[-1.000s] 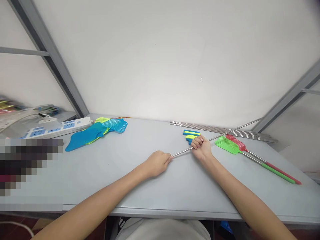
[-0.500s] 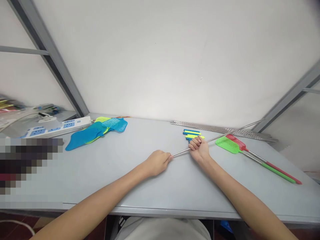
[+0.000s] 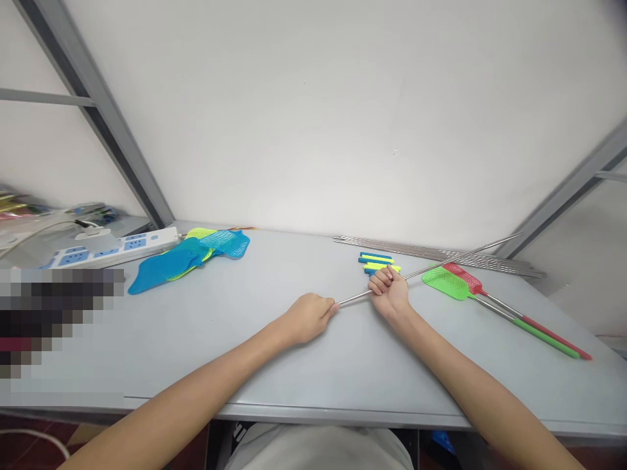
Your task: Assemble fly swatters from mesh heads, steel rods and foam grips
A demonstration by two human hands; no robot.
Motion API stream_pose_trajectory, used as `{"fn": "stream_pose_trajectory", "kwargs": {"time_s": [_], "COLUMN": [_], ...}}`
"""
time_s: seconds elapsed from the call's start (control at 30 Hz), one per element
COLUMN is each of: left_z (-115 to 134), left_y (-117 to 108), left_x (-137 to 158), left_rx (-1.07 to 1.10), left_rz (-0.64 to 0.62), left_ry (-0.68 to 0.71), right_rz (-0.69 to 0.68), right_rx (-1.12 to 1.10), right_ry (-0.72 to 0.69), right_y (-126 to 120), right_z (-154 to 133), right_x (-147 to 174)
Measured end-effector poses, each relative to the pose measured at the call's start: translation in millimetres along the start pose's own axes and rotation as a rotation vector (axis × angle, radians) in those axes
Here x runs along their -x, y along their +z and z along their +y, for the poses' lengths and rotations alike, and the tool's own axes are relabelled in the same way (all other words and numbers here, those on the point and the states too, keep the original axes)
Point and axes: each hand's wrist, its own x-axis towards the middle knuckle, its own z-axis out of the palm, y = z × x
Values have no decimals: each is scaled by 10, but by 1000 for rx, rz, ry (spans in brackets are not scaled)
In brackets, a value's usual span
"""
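One thin, straight, silvery metal rod (image 3: 355,298), slanted across the smooth grey desk (image 3: 274,267): near end enclosed in the left hand (image 3: 309,318), shaft wrapped by the curled fingers of the right hand (image 3: 389,294), a two-point grip presumably steadying its length. Beside the right hand, short blue and yellow tubes (image 3: 376,259), grouped seemingly for easy reach. Behind, a bundle of slim metal rods (image 3: 386,245), roughly parallel. Rightward, green and red perforated swatters (image 3: 447,284), metal-shafted. Leftward, overlapping blue and yellow flat paddles (image 3: 164,267), partly meshed.

A grey table (image 3: 274,267) meets a pale wall (image 3: 304,137).
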Motion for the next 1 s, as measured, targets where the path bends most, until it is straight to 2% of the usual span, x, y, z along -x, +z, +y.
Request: {"fn": "stream_pose_trajectory", "kwargs": {"time_s": [1.0], "left_z": [37], "left_y": [-54], "left_x": [-3], "left_rx": [17], "left_rz": [-28], "left_ry": [-48], "right_rz": [8], "right_rx": [45], "right_ry": [-14], "right_y": [23], "right_z": [51], "right_x": [48]}}
